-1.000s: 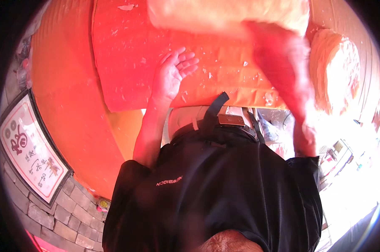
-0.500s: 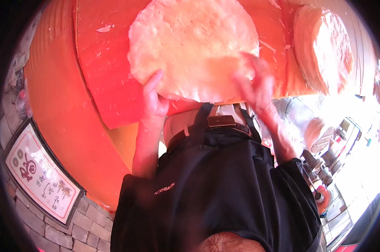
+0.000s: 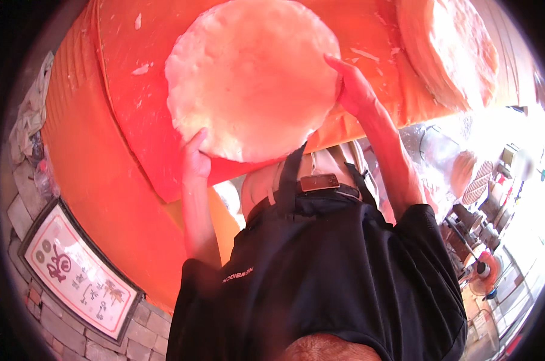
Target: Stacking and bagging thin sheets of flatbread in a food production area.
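Note:
A large, round, pale flatbread (image 3: 251,78) lies over the orange-red covered table (image 3: 134,126) in front of me. My left hand (image 3: 196,157) grips its near-left edge, thumb on top and fingers hidden underneath. At the right edge, my right hand (image 3: 354,89) holds the rim, its thumb over the top and the other fingers mostly out of sight below. Whether the bread rests fully on the table or is partly lifted, I cannot tell. To the right sits a thick stack of similar flatbreads (image 3: 450,51), bright with glare.
Pale flakes (image 3: 141,70) are scattered on the table cover. A framed sign (image 3: 83,271) leans at the lower left above a brick floor (image 3: 62,325). On the right, beyond the table edge, cluttered equipment (image 3: 474,219) stands in strong light.
My right hand, blurred before over the near-right part of the flatbread, now holds its right edge. The left hand keeps its grip. The whole view has shifted somewhat.

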Demonstrator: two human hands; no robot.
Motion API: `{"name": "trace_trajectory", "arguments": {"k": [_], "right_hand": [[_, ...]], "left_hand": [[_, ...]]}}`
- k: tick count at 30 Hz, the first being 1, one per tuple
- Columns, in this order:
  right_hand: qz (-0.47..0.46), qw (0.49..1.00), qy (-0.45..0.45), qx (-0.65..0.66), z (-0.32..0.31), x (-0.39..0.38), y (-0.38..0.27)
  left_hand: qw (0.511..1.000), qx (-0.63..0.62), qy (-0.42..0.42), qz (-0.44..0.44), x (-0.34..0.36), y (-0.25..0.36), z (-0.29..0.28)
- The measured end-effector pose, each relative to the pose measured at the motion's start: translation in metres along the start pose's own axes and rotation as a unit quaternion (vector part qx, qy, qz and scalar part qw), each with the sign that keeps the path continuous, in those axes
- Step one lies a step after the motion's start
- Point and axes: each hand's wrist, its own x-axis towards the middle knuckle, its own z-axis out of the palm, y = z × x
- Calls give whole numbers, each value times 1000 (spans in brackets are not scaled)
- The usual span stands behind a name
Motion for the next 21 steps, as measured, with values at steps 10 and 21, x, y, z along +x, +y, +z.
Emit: {"name": "trace_trajectory", "arguments": {"k": [10, 21], "right_hand": [[-326, 926, -17, -189, 40, -34, -65], [-425, 866, 199, -171, -182, -228, -278]], "left_hand": [[995, 38, 26, 85, -18, 34, 42], [953, 21, -224, 203, 8, 10, 409]]}}
